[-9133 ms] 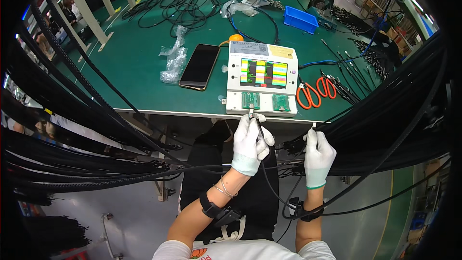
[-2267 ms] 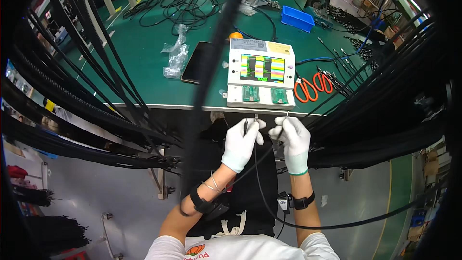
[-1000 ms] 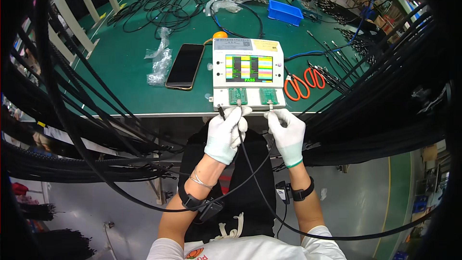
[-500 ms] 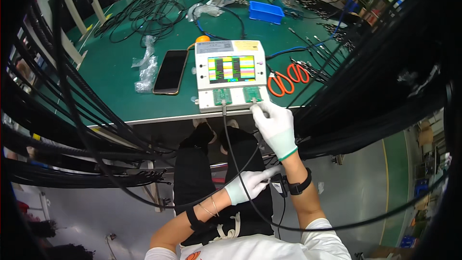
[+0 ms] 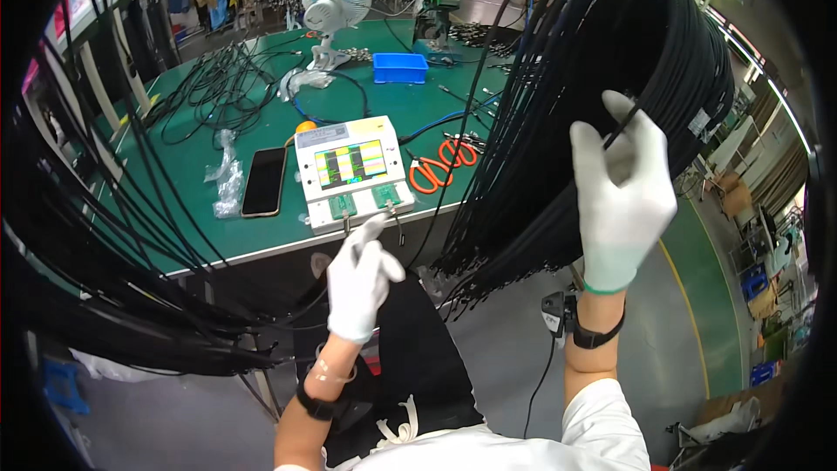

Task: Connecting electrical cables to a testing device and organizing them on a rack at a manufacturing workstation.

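Note:
My left hand (image 5: pixel 359 288), in a white glove, is just below the front edge of a white tester (image 5: pixel 349 166) with a lit colour screen. Its fingers are apart, and they reach toward the short cable ends at two green sockets (image 5: pixel 388 196). I see nothing in its grip. Raised at the right, my gloved right hand (image 5: pixel 621 192) is against a large hanging bundle of black cables (image 5: pixel 558 122). A thin black cable (image 5: pixel 622 128) runs between its curled fingers, with the thumb held off to one side.
A phone (image 5: pixel 264 181) and clear plastic wrap (image 5: pixel 228 183) lie left of the tester, orange-handled scissors (image 5: pixel 443 166) right of it. Farther back are a blue bin (image 5: pixel 400 68), a white fan (image 5: pixel 336 2) and coiled cables (image 5: pixel 218 87). More black cables (image 5: pixel 131 296) hang at the left.
My right hand has left the tester's right socket and risen to the cable bundle. The left hand has moved up from my lap to the tester's front. The view has tilted up and swung right.

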The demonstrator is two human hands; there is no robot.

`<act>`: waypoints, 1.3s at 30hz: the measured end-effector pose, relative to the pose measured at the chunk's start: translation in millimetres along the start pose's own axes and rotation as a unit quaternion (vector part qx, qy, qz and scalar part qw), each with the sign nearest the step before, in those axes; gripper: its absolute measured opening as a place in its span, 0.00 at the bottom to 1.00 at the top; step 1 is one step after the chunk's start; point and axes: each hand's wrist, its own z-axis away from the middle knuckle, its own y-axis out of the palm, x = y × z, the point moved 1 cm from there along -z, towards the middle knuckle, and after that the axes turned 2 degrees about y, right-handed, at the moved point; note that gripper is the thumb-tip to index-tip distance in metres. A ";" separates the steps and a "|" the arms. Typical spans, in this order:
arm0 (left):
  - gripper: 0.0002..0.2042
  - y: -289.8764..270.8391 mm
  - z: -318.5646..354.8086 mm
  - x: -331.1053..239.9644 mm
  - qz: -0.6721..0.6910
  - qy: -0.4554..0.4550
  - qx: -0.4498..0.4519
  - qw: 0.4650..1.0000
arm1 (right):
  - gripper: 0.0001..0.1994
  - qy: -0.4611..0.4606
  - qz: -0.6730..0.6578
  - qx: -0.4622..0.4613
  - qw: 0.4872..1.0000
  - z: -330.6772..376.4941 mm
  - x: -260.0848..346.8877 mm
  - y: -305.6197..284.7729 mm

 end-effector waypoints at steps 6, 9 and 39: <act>0.18 12.4 -5.1 26.2 -0.076 -0.057 0.119 0.988 | 0.19 0.062 -0.162 0.199 0.965 24.7 -30.5 58.5; 0.18 -1.2 5.6 49.0 -0.119 -0.108 0.144 0.976 | 0.16 0.153 -0.336 0.258 0.893 58.3 -41.8 100.3; 0.14 -19.5 29.2 181.2 0.114 -0.376 0.032 0.919 | 0.14 -0.165 -0.269 0.672 0.670 207.8 -95.6 7.7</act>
